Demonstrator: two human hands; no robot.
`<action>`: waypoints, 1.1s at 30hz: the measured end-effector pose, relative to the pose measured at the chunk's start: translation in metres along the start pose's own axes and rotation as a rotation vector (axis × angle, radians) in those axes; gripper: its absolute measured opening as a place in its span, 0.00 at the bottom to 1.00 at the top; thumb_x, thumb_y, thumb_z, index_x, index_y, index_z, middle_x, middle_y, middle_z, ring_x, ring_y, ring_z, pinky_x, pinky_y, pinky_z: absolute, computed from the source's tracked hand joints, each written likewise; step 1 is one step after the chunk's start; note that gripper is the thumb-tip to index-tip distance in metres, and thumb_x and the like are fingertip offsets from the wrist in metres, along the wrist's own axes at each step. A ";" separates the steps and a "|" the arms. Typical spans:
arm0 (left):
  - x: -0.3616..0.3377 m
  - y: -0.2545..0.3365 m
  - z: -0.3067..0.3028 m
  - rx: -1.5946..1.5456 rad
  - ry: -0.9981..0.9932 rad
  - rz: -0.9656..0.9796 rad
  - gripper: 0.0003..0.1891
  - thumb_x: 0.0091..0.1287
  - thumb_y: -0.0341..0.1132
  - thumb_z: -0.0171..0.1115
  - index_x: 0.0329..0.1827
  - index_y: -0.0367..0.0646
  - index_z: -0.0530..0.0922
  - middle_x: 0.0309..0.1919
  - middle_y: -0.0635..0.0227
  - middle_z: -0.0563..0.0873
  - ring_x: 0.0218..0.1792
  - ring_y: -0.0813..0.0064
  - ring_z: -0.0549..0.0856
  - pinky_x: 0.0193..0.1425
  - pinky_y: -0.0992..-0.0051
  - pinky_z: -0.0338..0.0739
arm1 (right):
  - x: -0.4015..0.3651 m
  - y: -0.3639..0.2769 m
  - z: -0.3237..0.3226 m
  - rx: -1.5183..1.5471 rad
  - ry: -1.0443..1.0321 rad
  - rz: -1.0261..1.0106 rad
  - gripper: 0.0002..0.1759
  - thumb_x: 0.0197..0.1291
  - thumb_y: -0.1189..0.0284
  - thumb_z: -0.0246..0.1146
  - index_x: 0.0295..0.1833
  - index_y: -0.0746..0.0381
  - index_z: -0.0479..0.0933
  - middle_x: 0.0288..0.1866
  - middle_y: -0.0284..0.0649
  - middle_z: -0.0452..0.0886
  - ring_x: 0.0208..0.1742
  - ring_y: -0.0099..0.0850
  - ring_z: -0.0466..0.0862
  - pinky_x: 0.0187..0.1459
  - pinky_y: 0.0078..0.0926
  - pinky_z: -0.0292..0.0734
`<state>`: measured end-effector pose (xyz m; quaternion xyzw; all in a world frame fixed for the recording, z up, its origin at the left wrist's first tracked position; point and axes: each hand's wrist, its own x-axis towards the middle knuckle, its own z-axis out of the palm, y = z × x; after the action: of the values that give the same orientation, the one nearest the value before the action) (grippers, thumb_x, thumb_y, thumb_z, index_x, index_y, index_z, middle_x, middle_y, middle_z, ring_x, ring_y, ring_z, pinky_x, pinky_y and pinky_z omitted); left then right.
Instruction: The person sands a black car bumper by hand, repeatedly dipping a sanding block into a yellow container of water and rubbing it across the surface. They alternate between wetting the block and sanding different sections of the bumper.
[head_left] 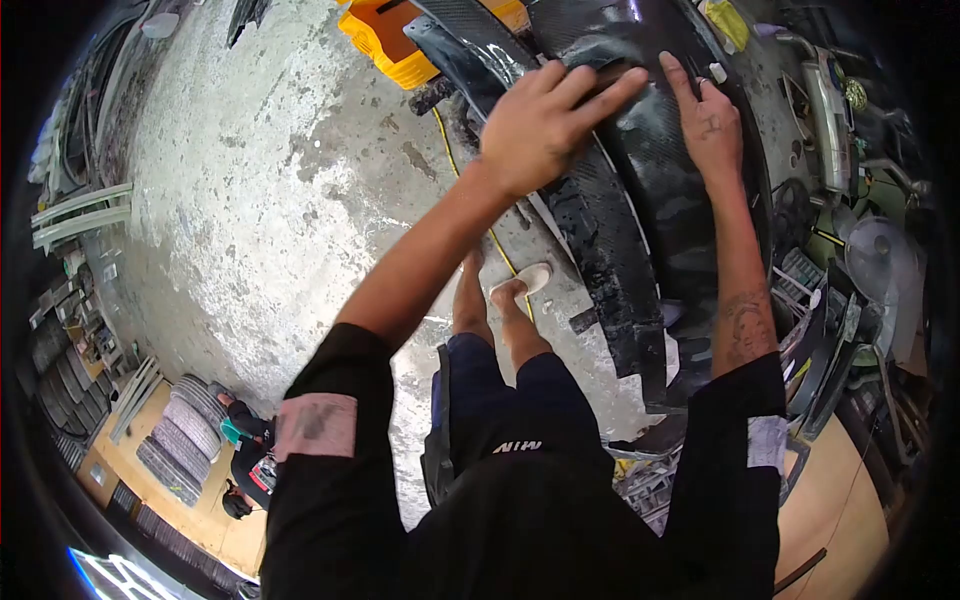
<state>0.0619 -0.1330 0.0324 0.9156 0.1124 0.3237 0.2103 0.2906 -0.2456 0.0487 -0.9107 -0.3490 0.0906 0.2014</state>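
**Two hands at a glossy black panel**

We see the black panel (668, 185) ahead and to the right of the wearer's legs, above a stained concrete floor (250, 180). The left hand (540, 125) reaches over its left side, one finger stretched toward the right hand (712, 130), the others bent. We cannot tell whether it grips or only rests there. The right hand is near the panel's right edge, index finger straight, the other fingers curled; its grip is unclear to us too.

Just left of the panel we find a rough dark strip (612, 245). Beyond it stands a yellow tub (400, 68), and a yellow cord (498, 250) runs along the floor past a slippered foot (528, 282). At right we make out a silver canister (830, 125) and a fan (880, 260). Well apart, at lower left, another person (252, 462) is beside stacked tyres (185, 432).
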 end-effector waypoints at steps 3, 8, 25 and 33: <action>-0.029 -0.014 -0.005 0.039 -0.043 -0.030 0.46 0.54 0.27 0.70 0.82 0.62 0.72 0.45 0.73 0.82 0.43 0.65 0.79 0.50 0.67 0.80 | 0.004 0.006 -0.003 0.022 -0.059 -0.032 0.44 0.68 0.32 0.59 0.46 0.71 0.84 0.36 0.65 0.82 0.45 0.65 0.82 0.48 0.47 0.78; -0.036 -0.021 -0.008 0.022 -0.037 -0.059 0.43 0.55 0.27 0.70 0.79 0.62 0.76 0.44 0.70 0.82 0.42 0.64 0.80 0.49 0.65 0.82 | -0.002 0.000 -0.005 -0.034 0.004 -0.006 0.44 0.69 0.33 0.59 0.50 0.71 0.83 0.38 0.67 0.81 0.47 0.66 0.80 0.51 0.46 0.78; -0.036 0.012 0.010 -0.087 0.148 -0.259 0.40 0.61 0.23 0.68 0.81 0.55 0.72 0.38 0.64 0.77 0.40 0.58 0.78 0.46 0.61 0.79 | 0.002 0.009 -0.002 -0.009 -0.090 -0.042 0.47 0.67 0.31 0.58 0.44 0.74 0.82 0.38 0.66 0.82 0.46 0.60 0.85 0.53 0.44 0.78; -0.011 0.015 0.001 -0.091 -0.008 -0.162 0.39 0.64 0.28 0.68 0.81 0.58 0.71 0.42 0.61 0.79 0.44 0.58 0.81 0.47 0.62 0.81 | -0.008 0.001 -0.004 0.037 -0.031 0.026 0.51 0.63 0.24 0.55 0.46 0.70 0.85 0.47 0.67 0.85 0.57 0.66 0.83 0.57 0.50 0.78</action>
<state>0.0556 -0.1505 0.0327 0.8944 0.1703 0.3068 0.2775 0.2866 -0.2535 0.0523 -0.9098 -0.3383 0.1139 0.2116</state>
